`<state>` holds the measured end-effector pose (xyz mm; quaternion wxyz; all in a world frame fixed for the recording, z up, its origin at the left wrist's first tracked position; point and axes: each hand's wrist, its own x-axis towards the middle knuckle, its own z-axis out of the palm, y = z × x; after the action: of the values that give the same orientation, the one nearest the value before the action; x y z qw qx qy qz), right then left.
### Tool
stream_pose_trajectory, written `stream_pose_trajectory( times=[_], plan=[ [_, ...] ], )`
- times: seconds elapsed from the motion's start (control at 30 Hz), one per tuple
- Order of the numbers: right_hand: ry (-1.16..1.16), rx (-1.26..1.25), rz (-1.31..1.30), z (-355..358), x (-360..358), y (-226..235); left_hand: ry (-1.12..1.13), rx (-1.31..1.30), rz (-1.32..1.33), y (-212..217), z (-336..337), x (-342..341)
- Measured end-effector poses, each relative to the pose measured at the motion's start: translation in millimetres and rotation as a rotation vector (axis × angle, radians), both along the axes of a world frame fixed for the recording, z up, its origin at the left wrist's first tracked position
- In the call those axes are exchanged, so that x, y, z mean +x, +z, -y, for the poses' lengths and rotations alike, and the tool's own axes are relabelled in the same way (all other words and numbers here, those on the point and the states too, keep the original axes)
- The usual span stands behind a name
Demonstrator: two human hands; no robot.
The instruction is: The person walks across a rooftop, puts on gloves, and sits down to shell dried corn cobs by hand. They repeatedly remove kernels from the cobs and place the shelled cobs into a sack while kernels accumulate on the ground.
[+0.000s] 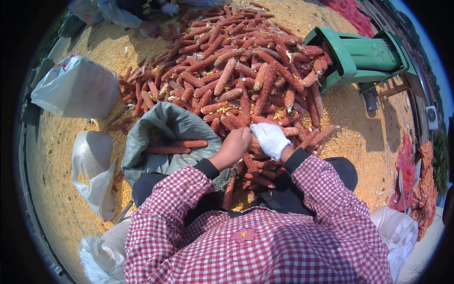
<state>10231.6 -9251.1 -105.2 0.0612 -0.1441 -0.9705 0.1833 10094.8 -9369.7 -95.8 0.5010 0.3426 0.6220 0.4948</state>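
Between the person's knees, at the near edge of a big heap of reddish stripped corn cobs (236, 80), the two hands meet. The left hand (235, 145) is bare and curled into a loose fist; the right hand (269, 138) wears a white glove and is curled the same way, just beside the left and touching it. Both are closed around something at the edge of the heap, most likely a cob, but the fingers hide it and I cannot tell exactly what each one has hold of.

Left of the hands, an open grey sack (170, 125) lies with its mouth toward the heap, and two long cobs (174, 147) rest inside its opening. Farther left, a filled white bag (75, 87) stands on the ground, and a limp white sack (94, 165) lies nearer the person. Yellow kernels (359, 137) cover the ground around the heap.

Beyond the heap to the right stands a green machine (362, 57) with its hopper tilted toward the cobs, a few of which lie against it. At the far side of the heap, another person's gloved hand (169, 9) and a sleeve reach toward the cobs. More cobs in red net bags (421, 184) lie at the right rim.
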Motion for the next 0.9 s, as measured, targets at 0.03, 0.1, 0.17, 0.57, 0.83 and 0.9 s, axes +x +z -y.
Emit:
stream_pose_trajectory(
  times=[0.03, 0.1, 0.17, 0.57, 0.83, 0.9],
  plan=[
    [-0.002, -0.008, 0.038, -1.0, 1.2, -2.3, -0.029, 0.023, -0.114, -3.7, -1.9, -0.2],
    [-0.033, -0.041, 0.071, -3.8, 4.0, -6.5, -0.09, 0.045, -0.247, -10.8, -4.7, -2.2],
    [-0.038, -0.024, -0.009, -8.6, 2.2, -5.8, -0.143, 0.116, -0.27, -4.2, -8.2, -6.8],
    [-0.221, -0.607, 0.207, -21.9, 4.6, 66.4, -0.473, -0.047, -0.327, -6.5, -8.5, -14.8],
    [-0.038, -0.255, 0.289, 12.9, 4.3, 61.5, -0.369, -0.159, -0.901, 4.6, -3.3, -10.9],
    [-0.052, -0.167, 0.306, 13.3, 5.4, 39.7, -0.293, -0.074, -1.003, 1.8, 0.9, -7.8]
  ],
)
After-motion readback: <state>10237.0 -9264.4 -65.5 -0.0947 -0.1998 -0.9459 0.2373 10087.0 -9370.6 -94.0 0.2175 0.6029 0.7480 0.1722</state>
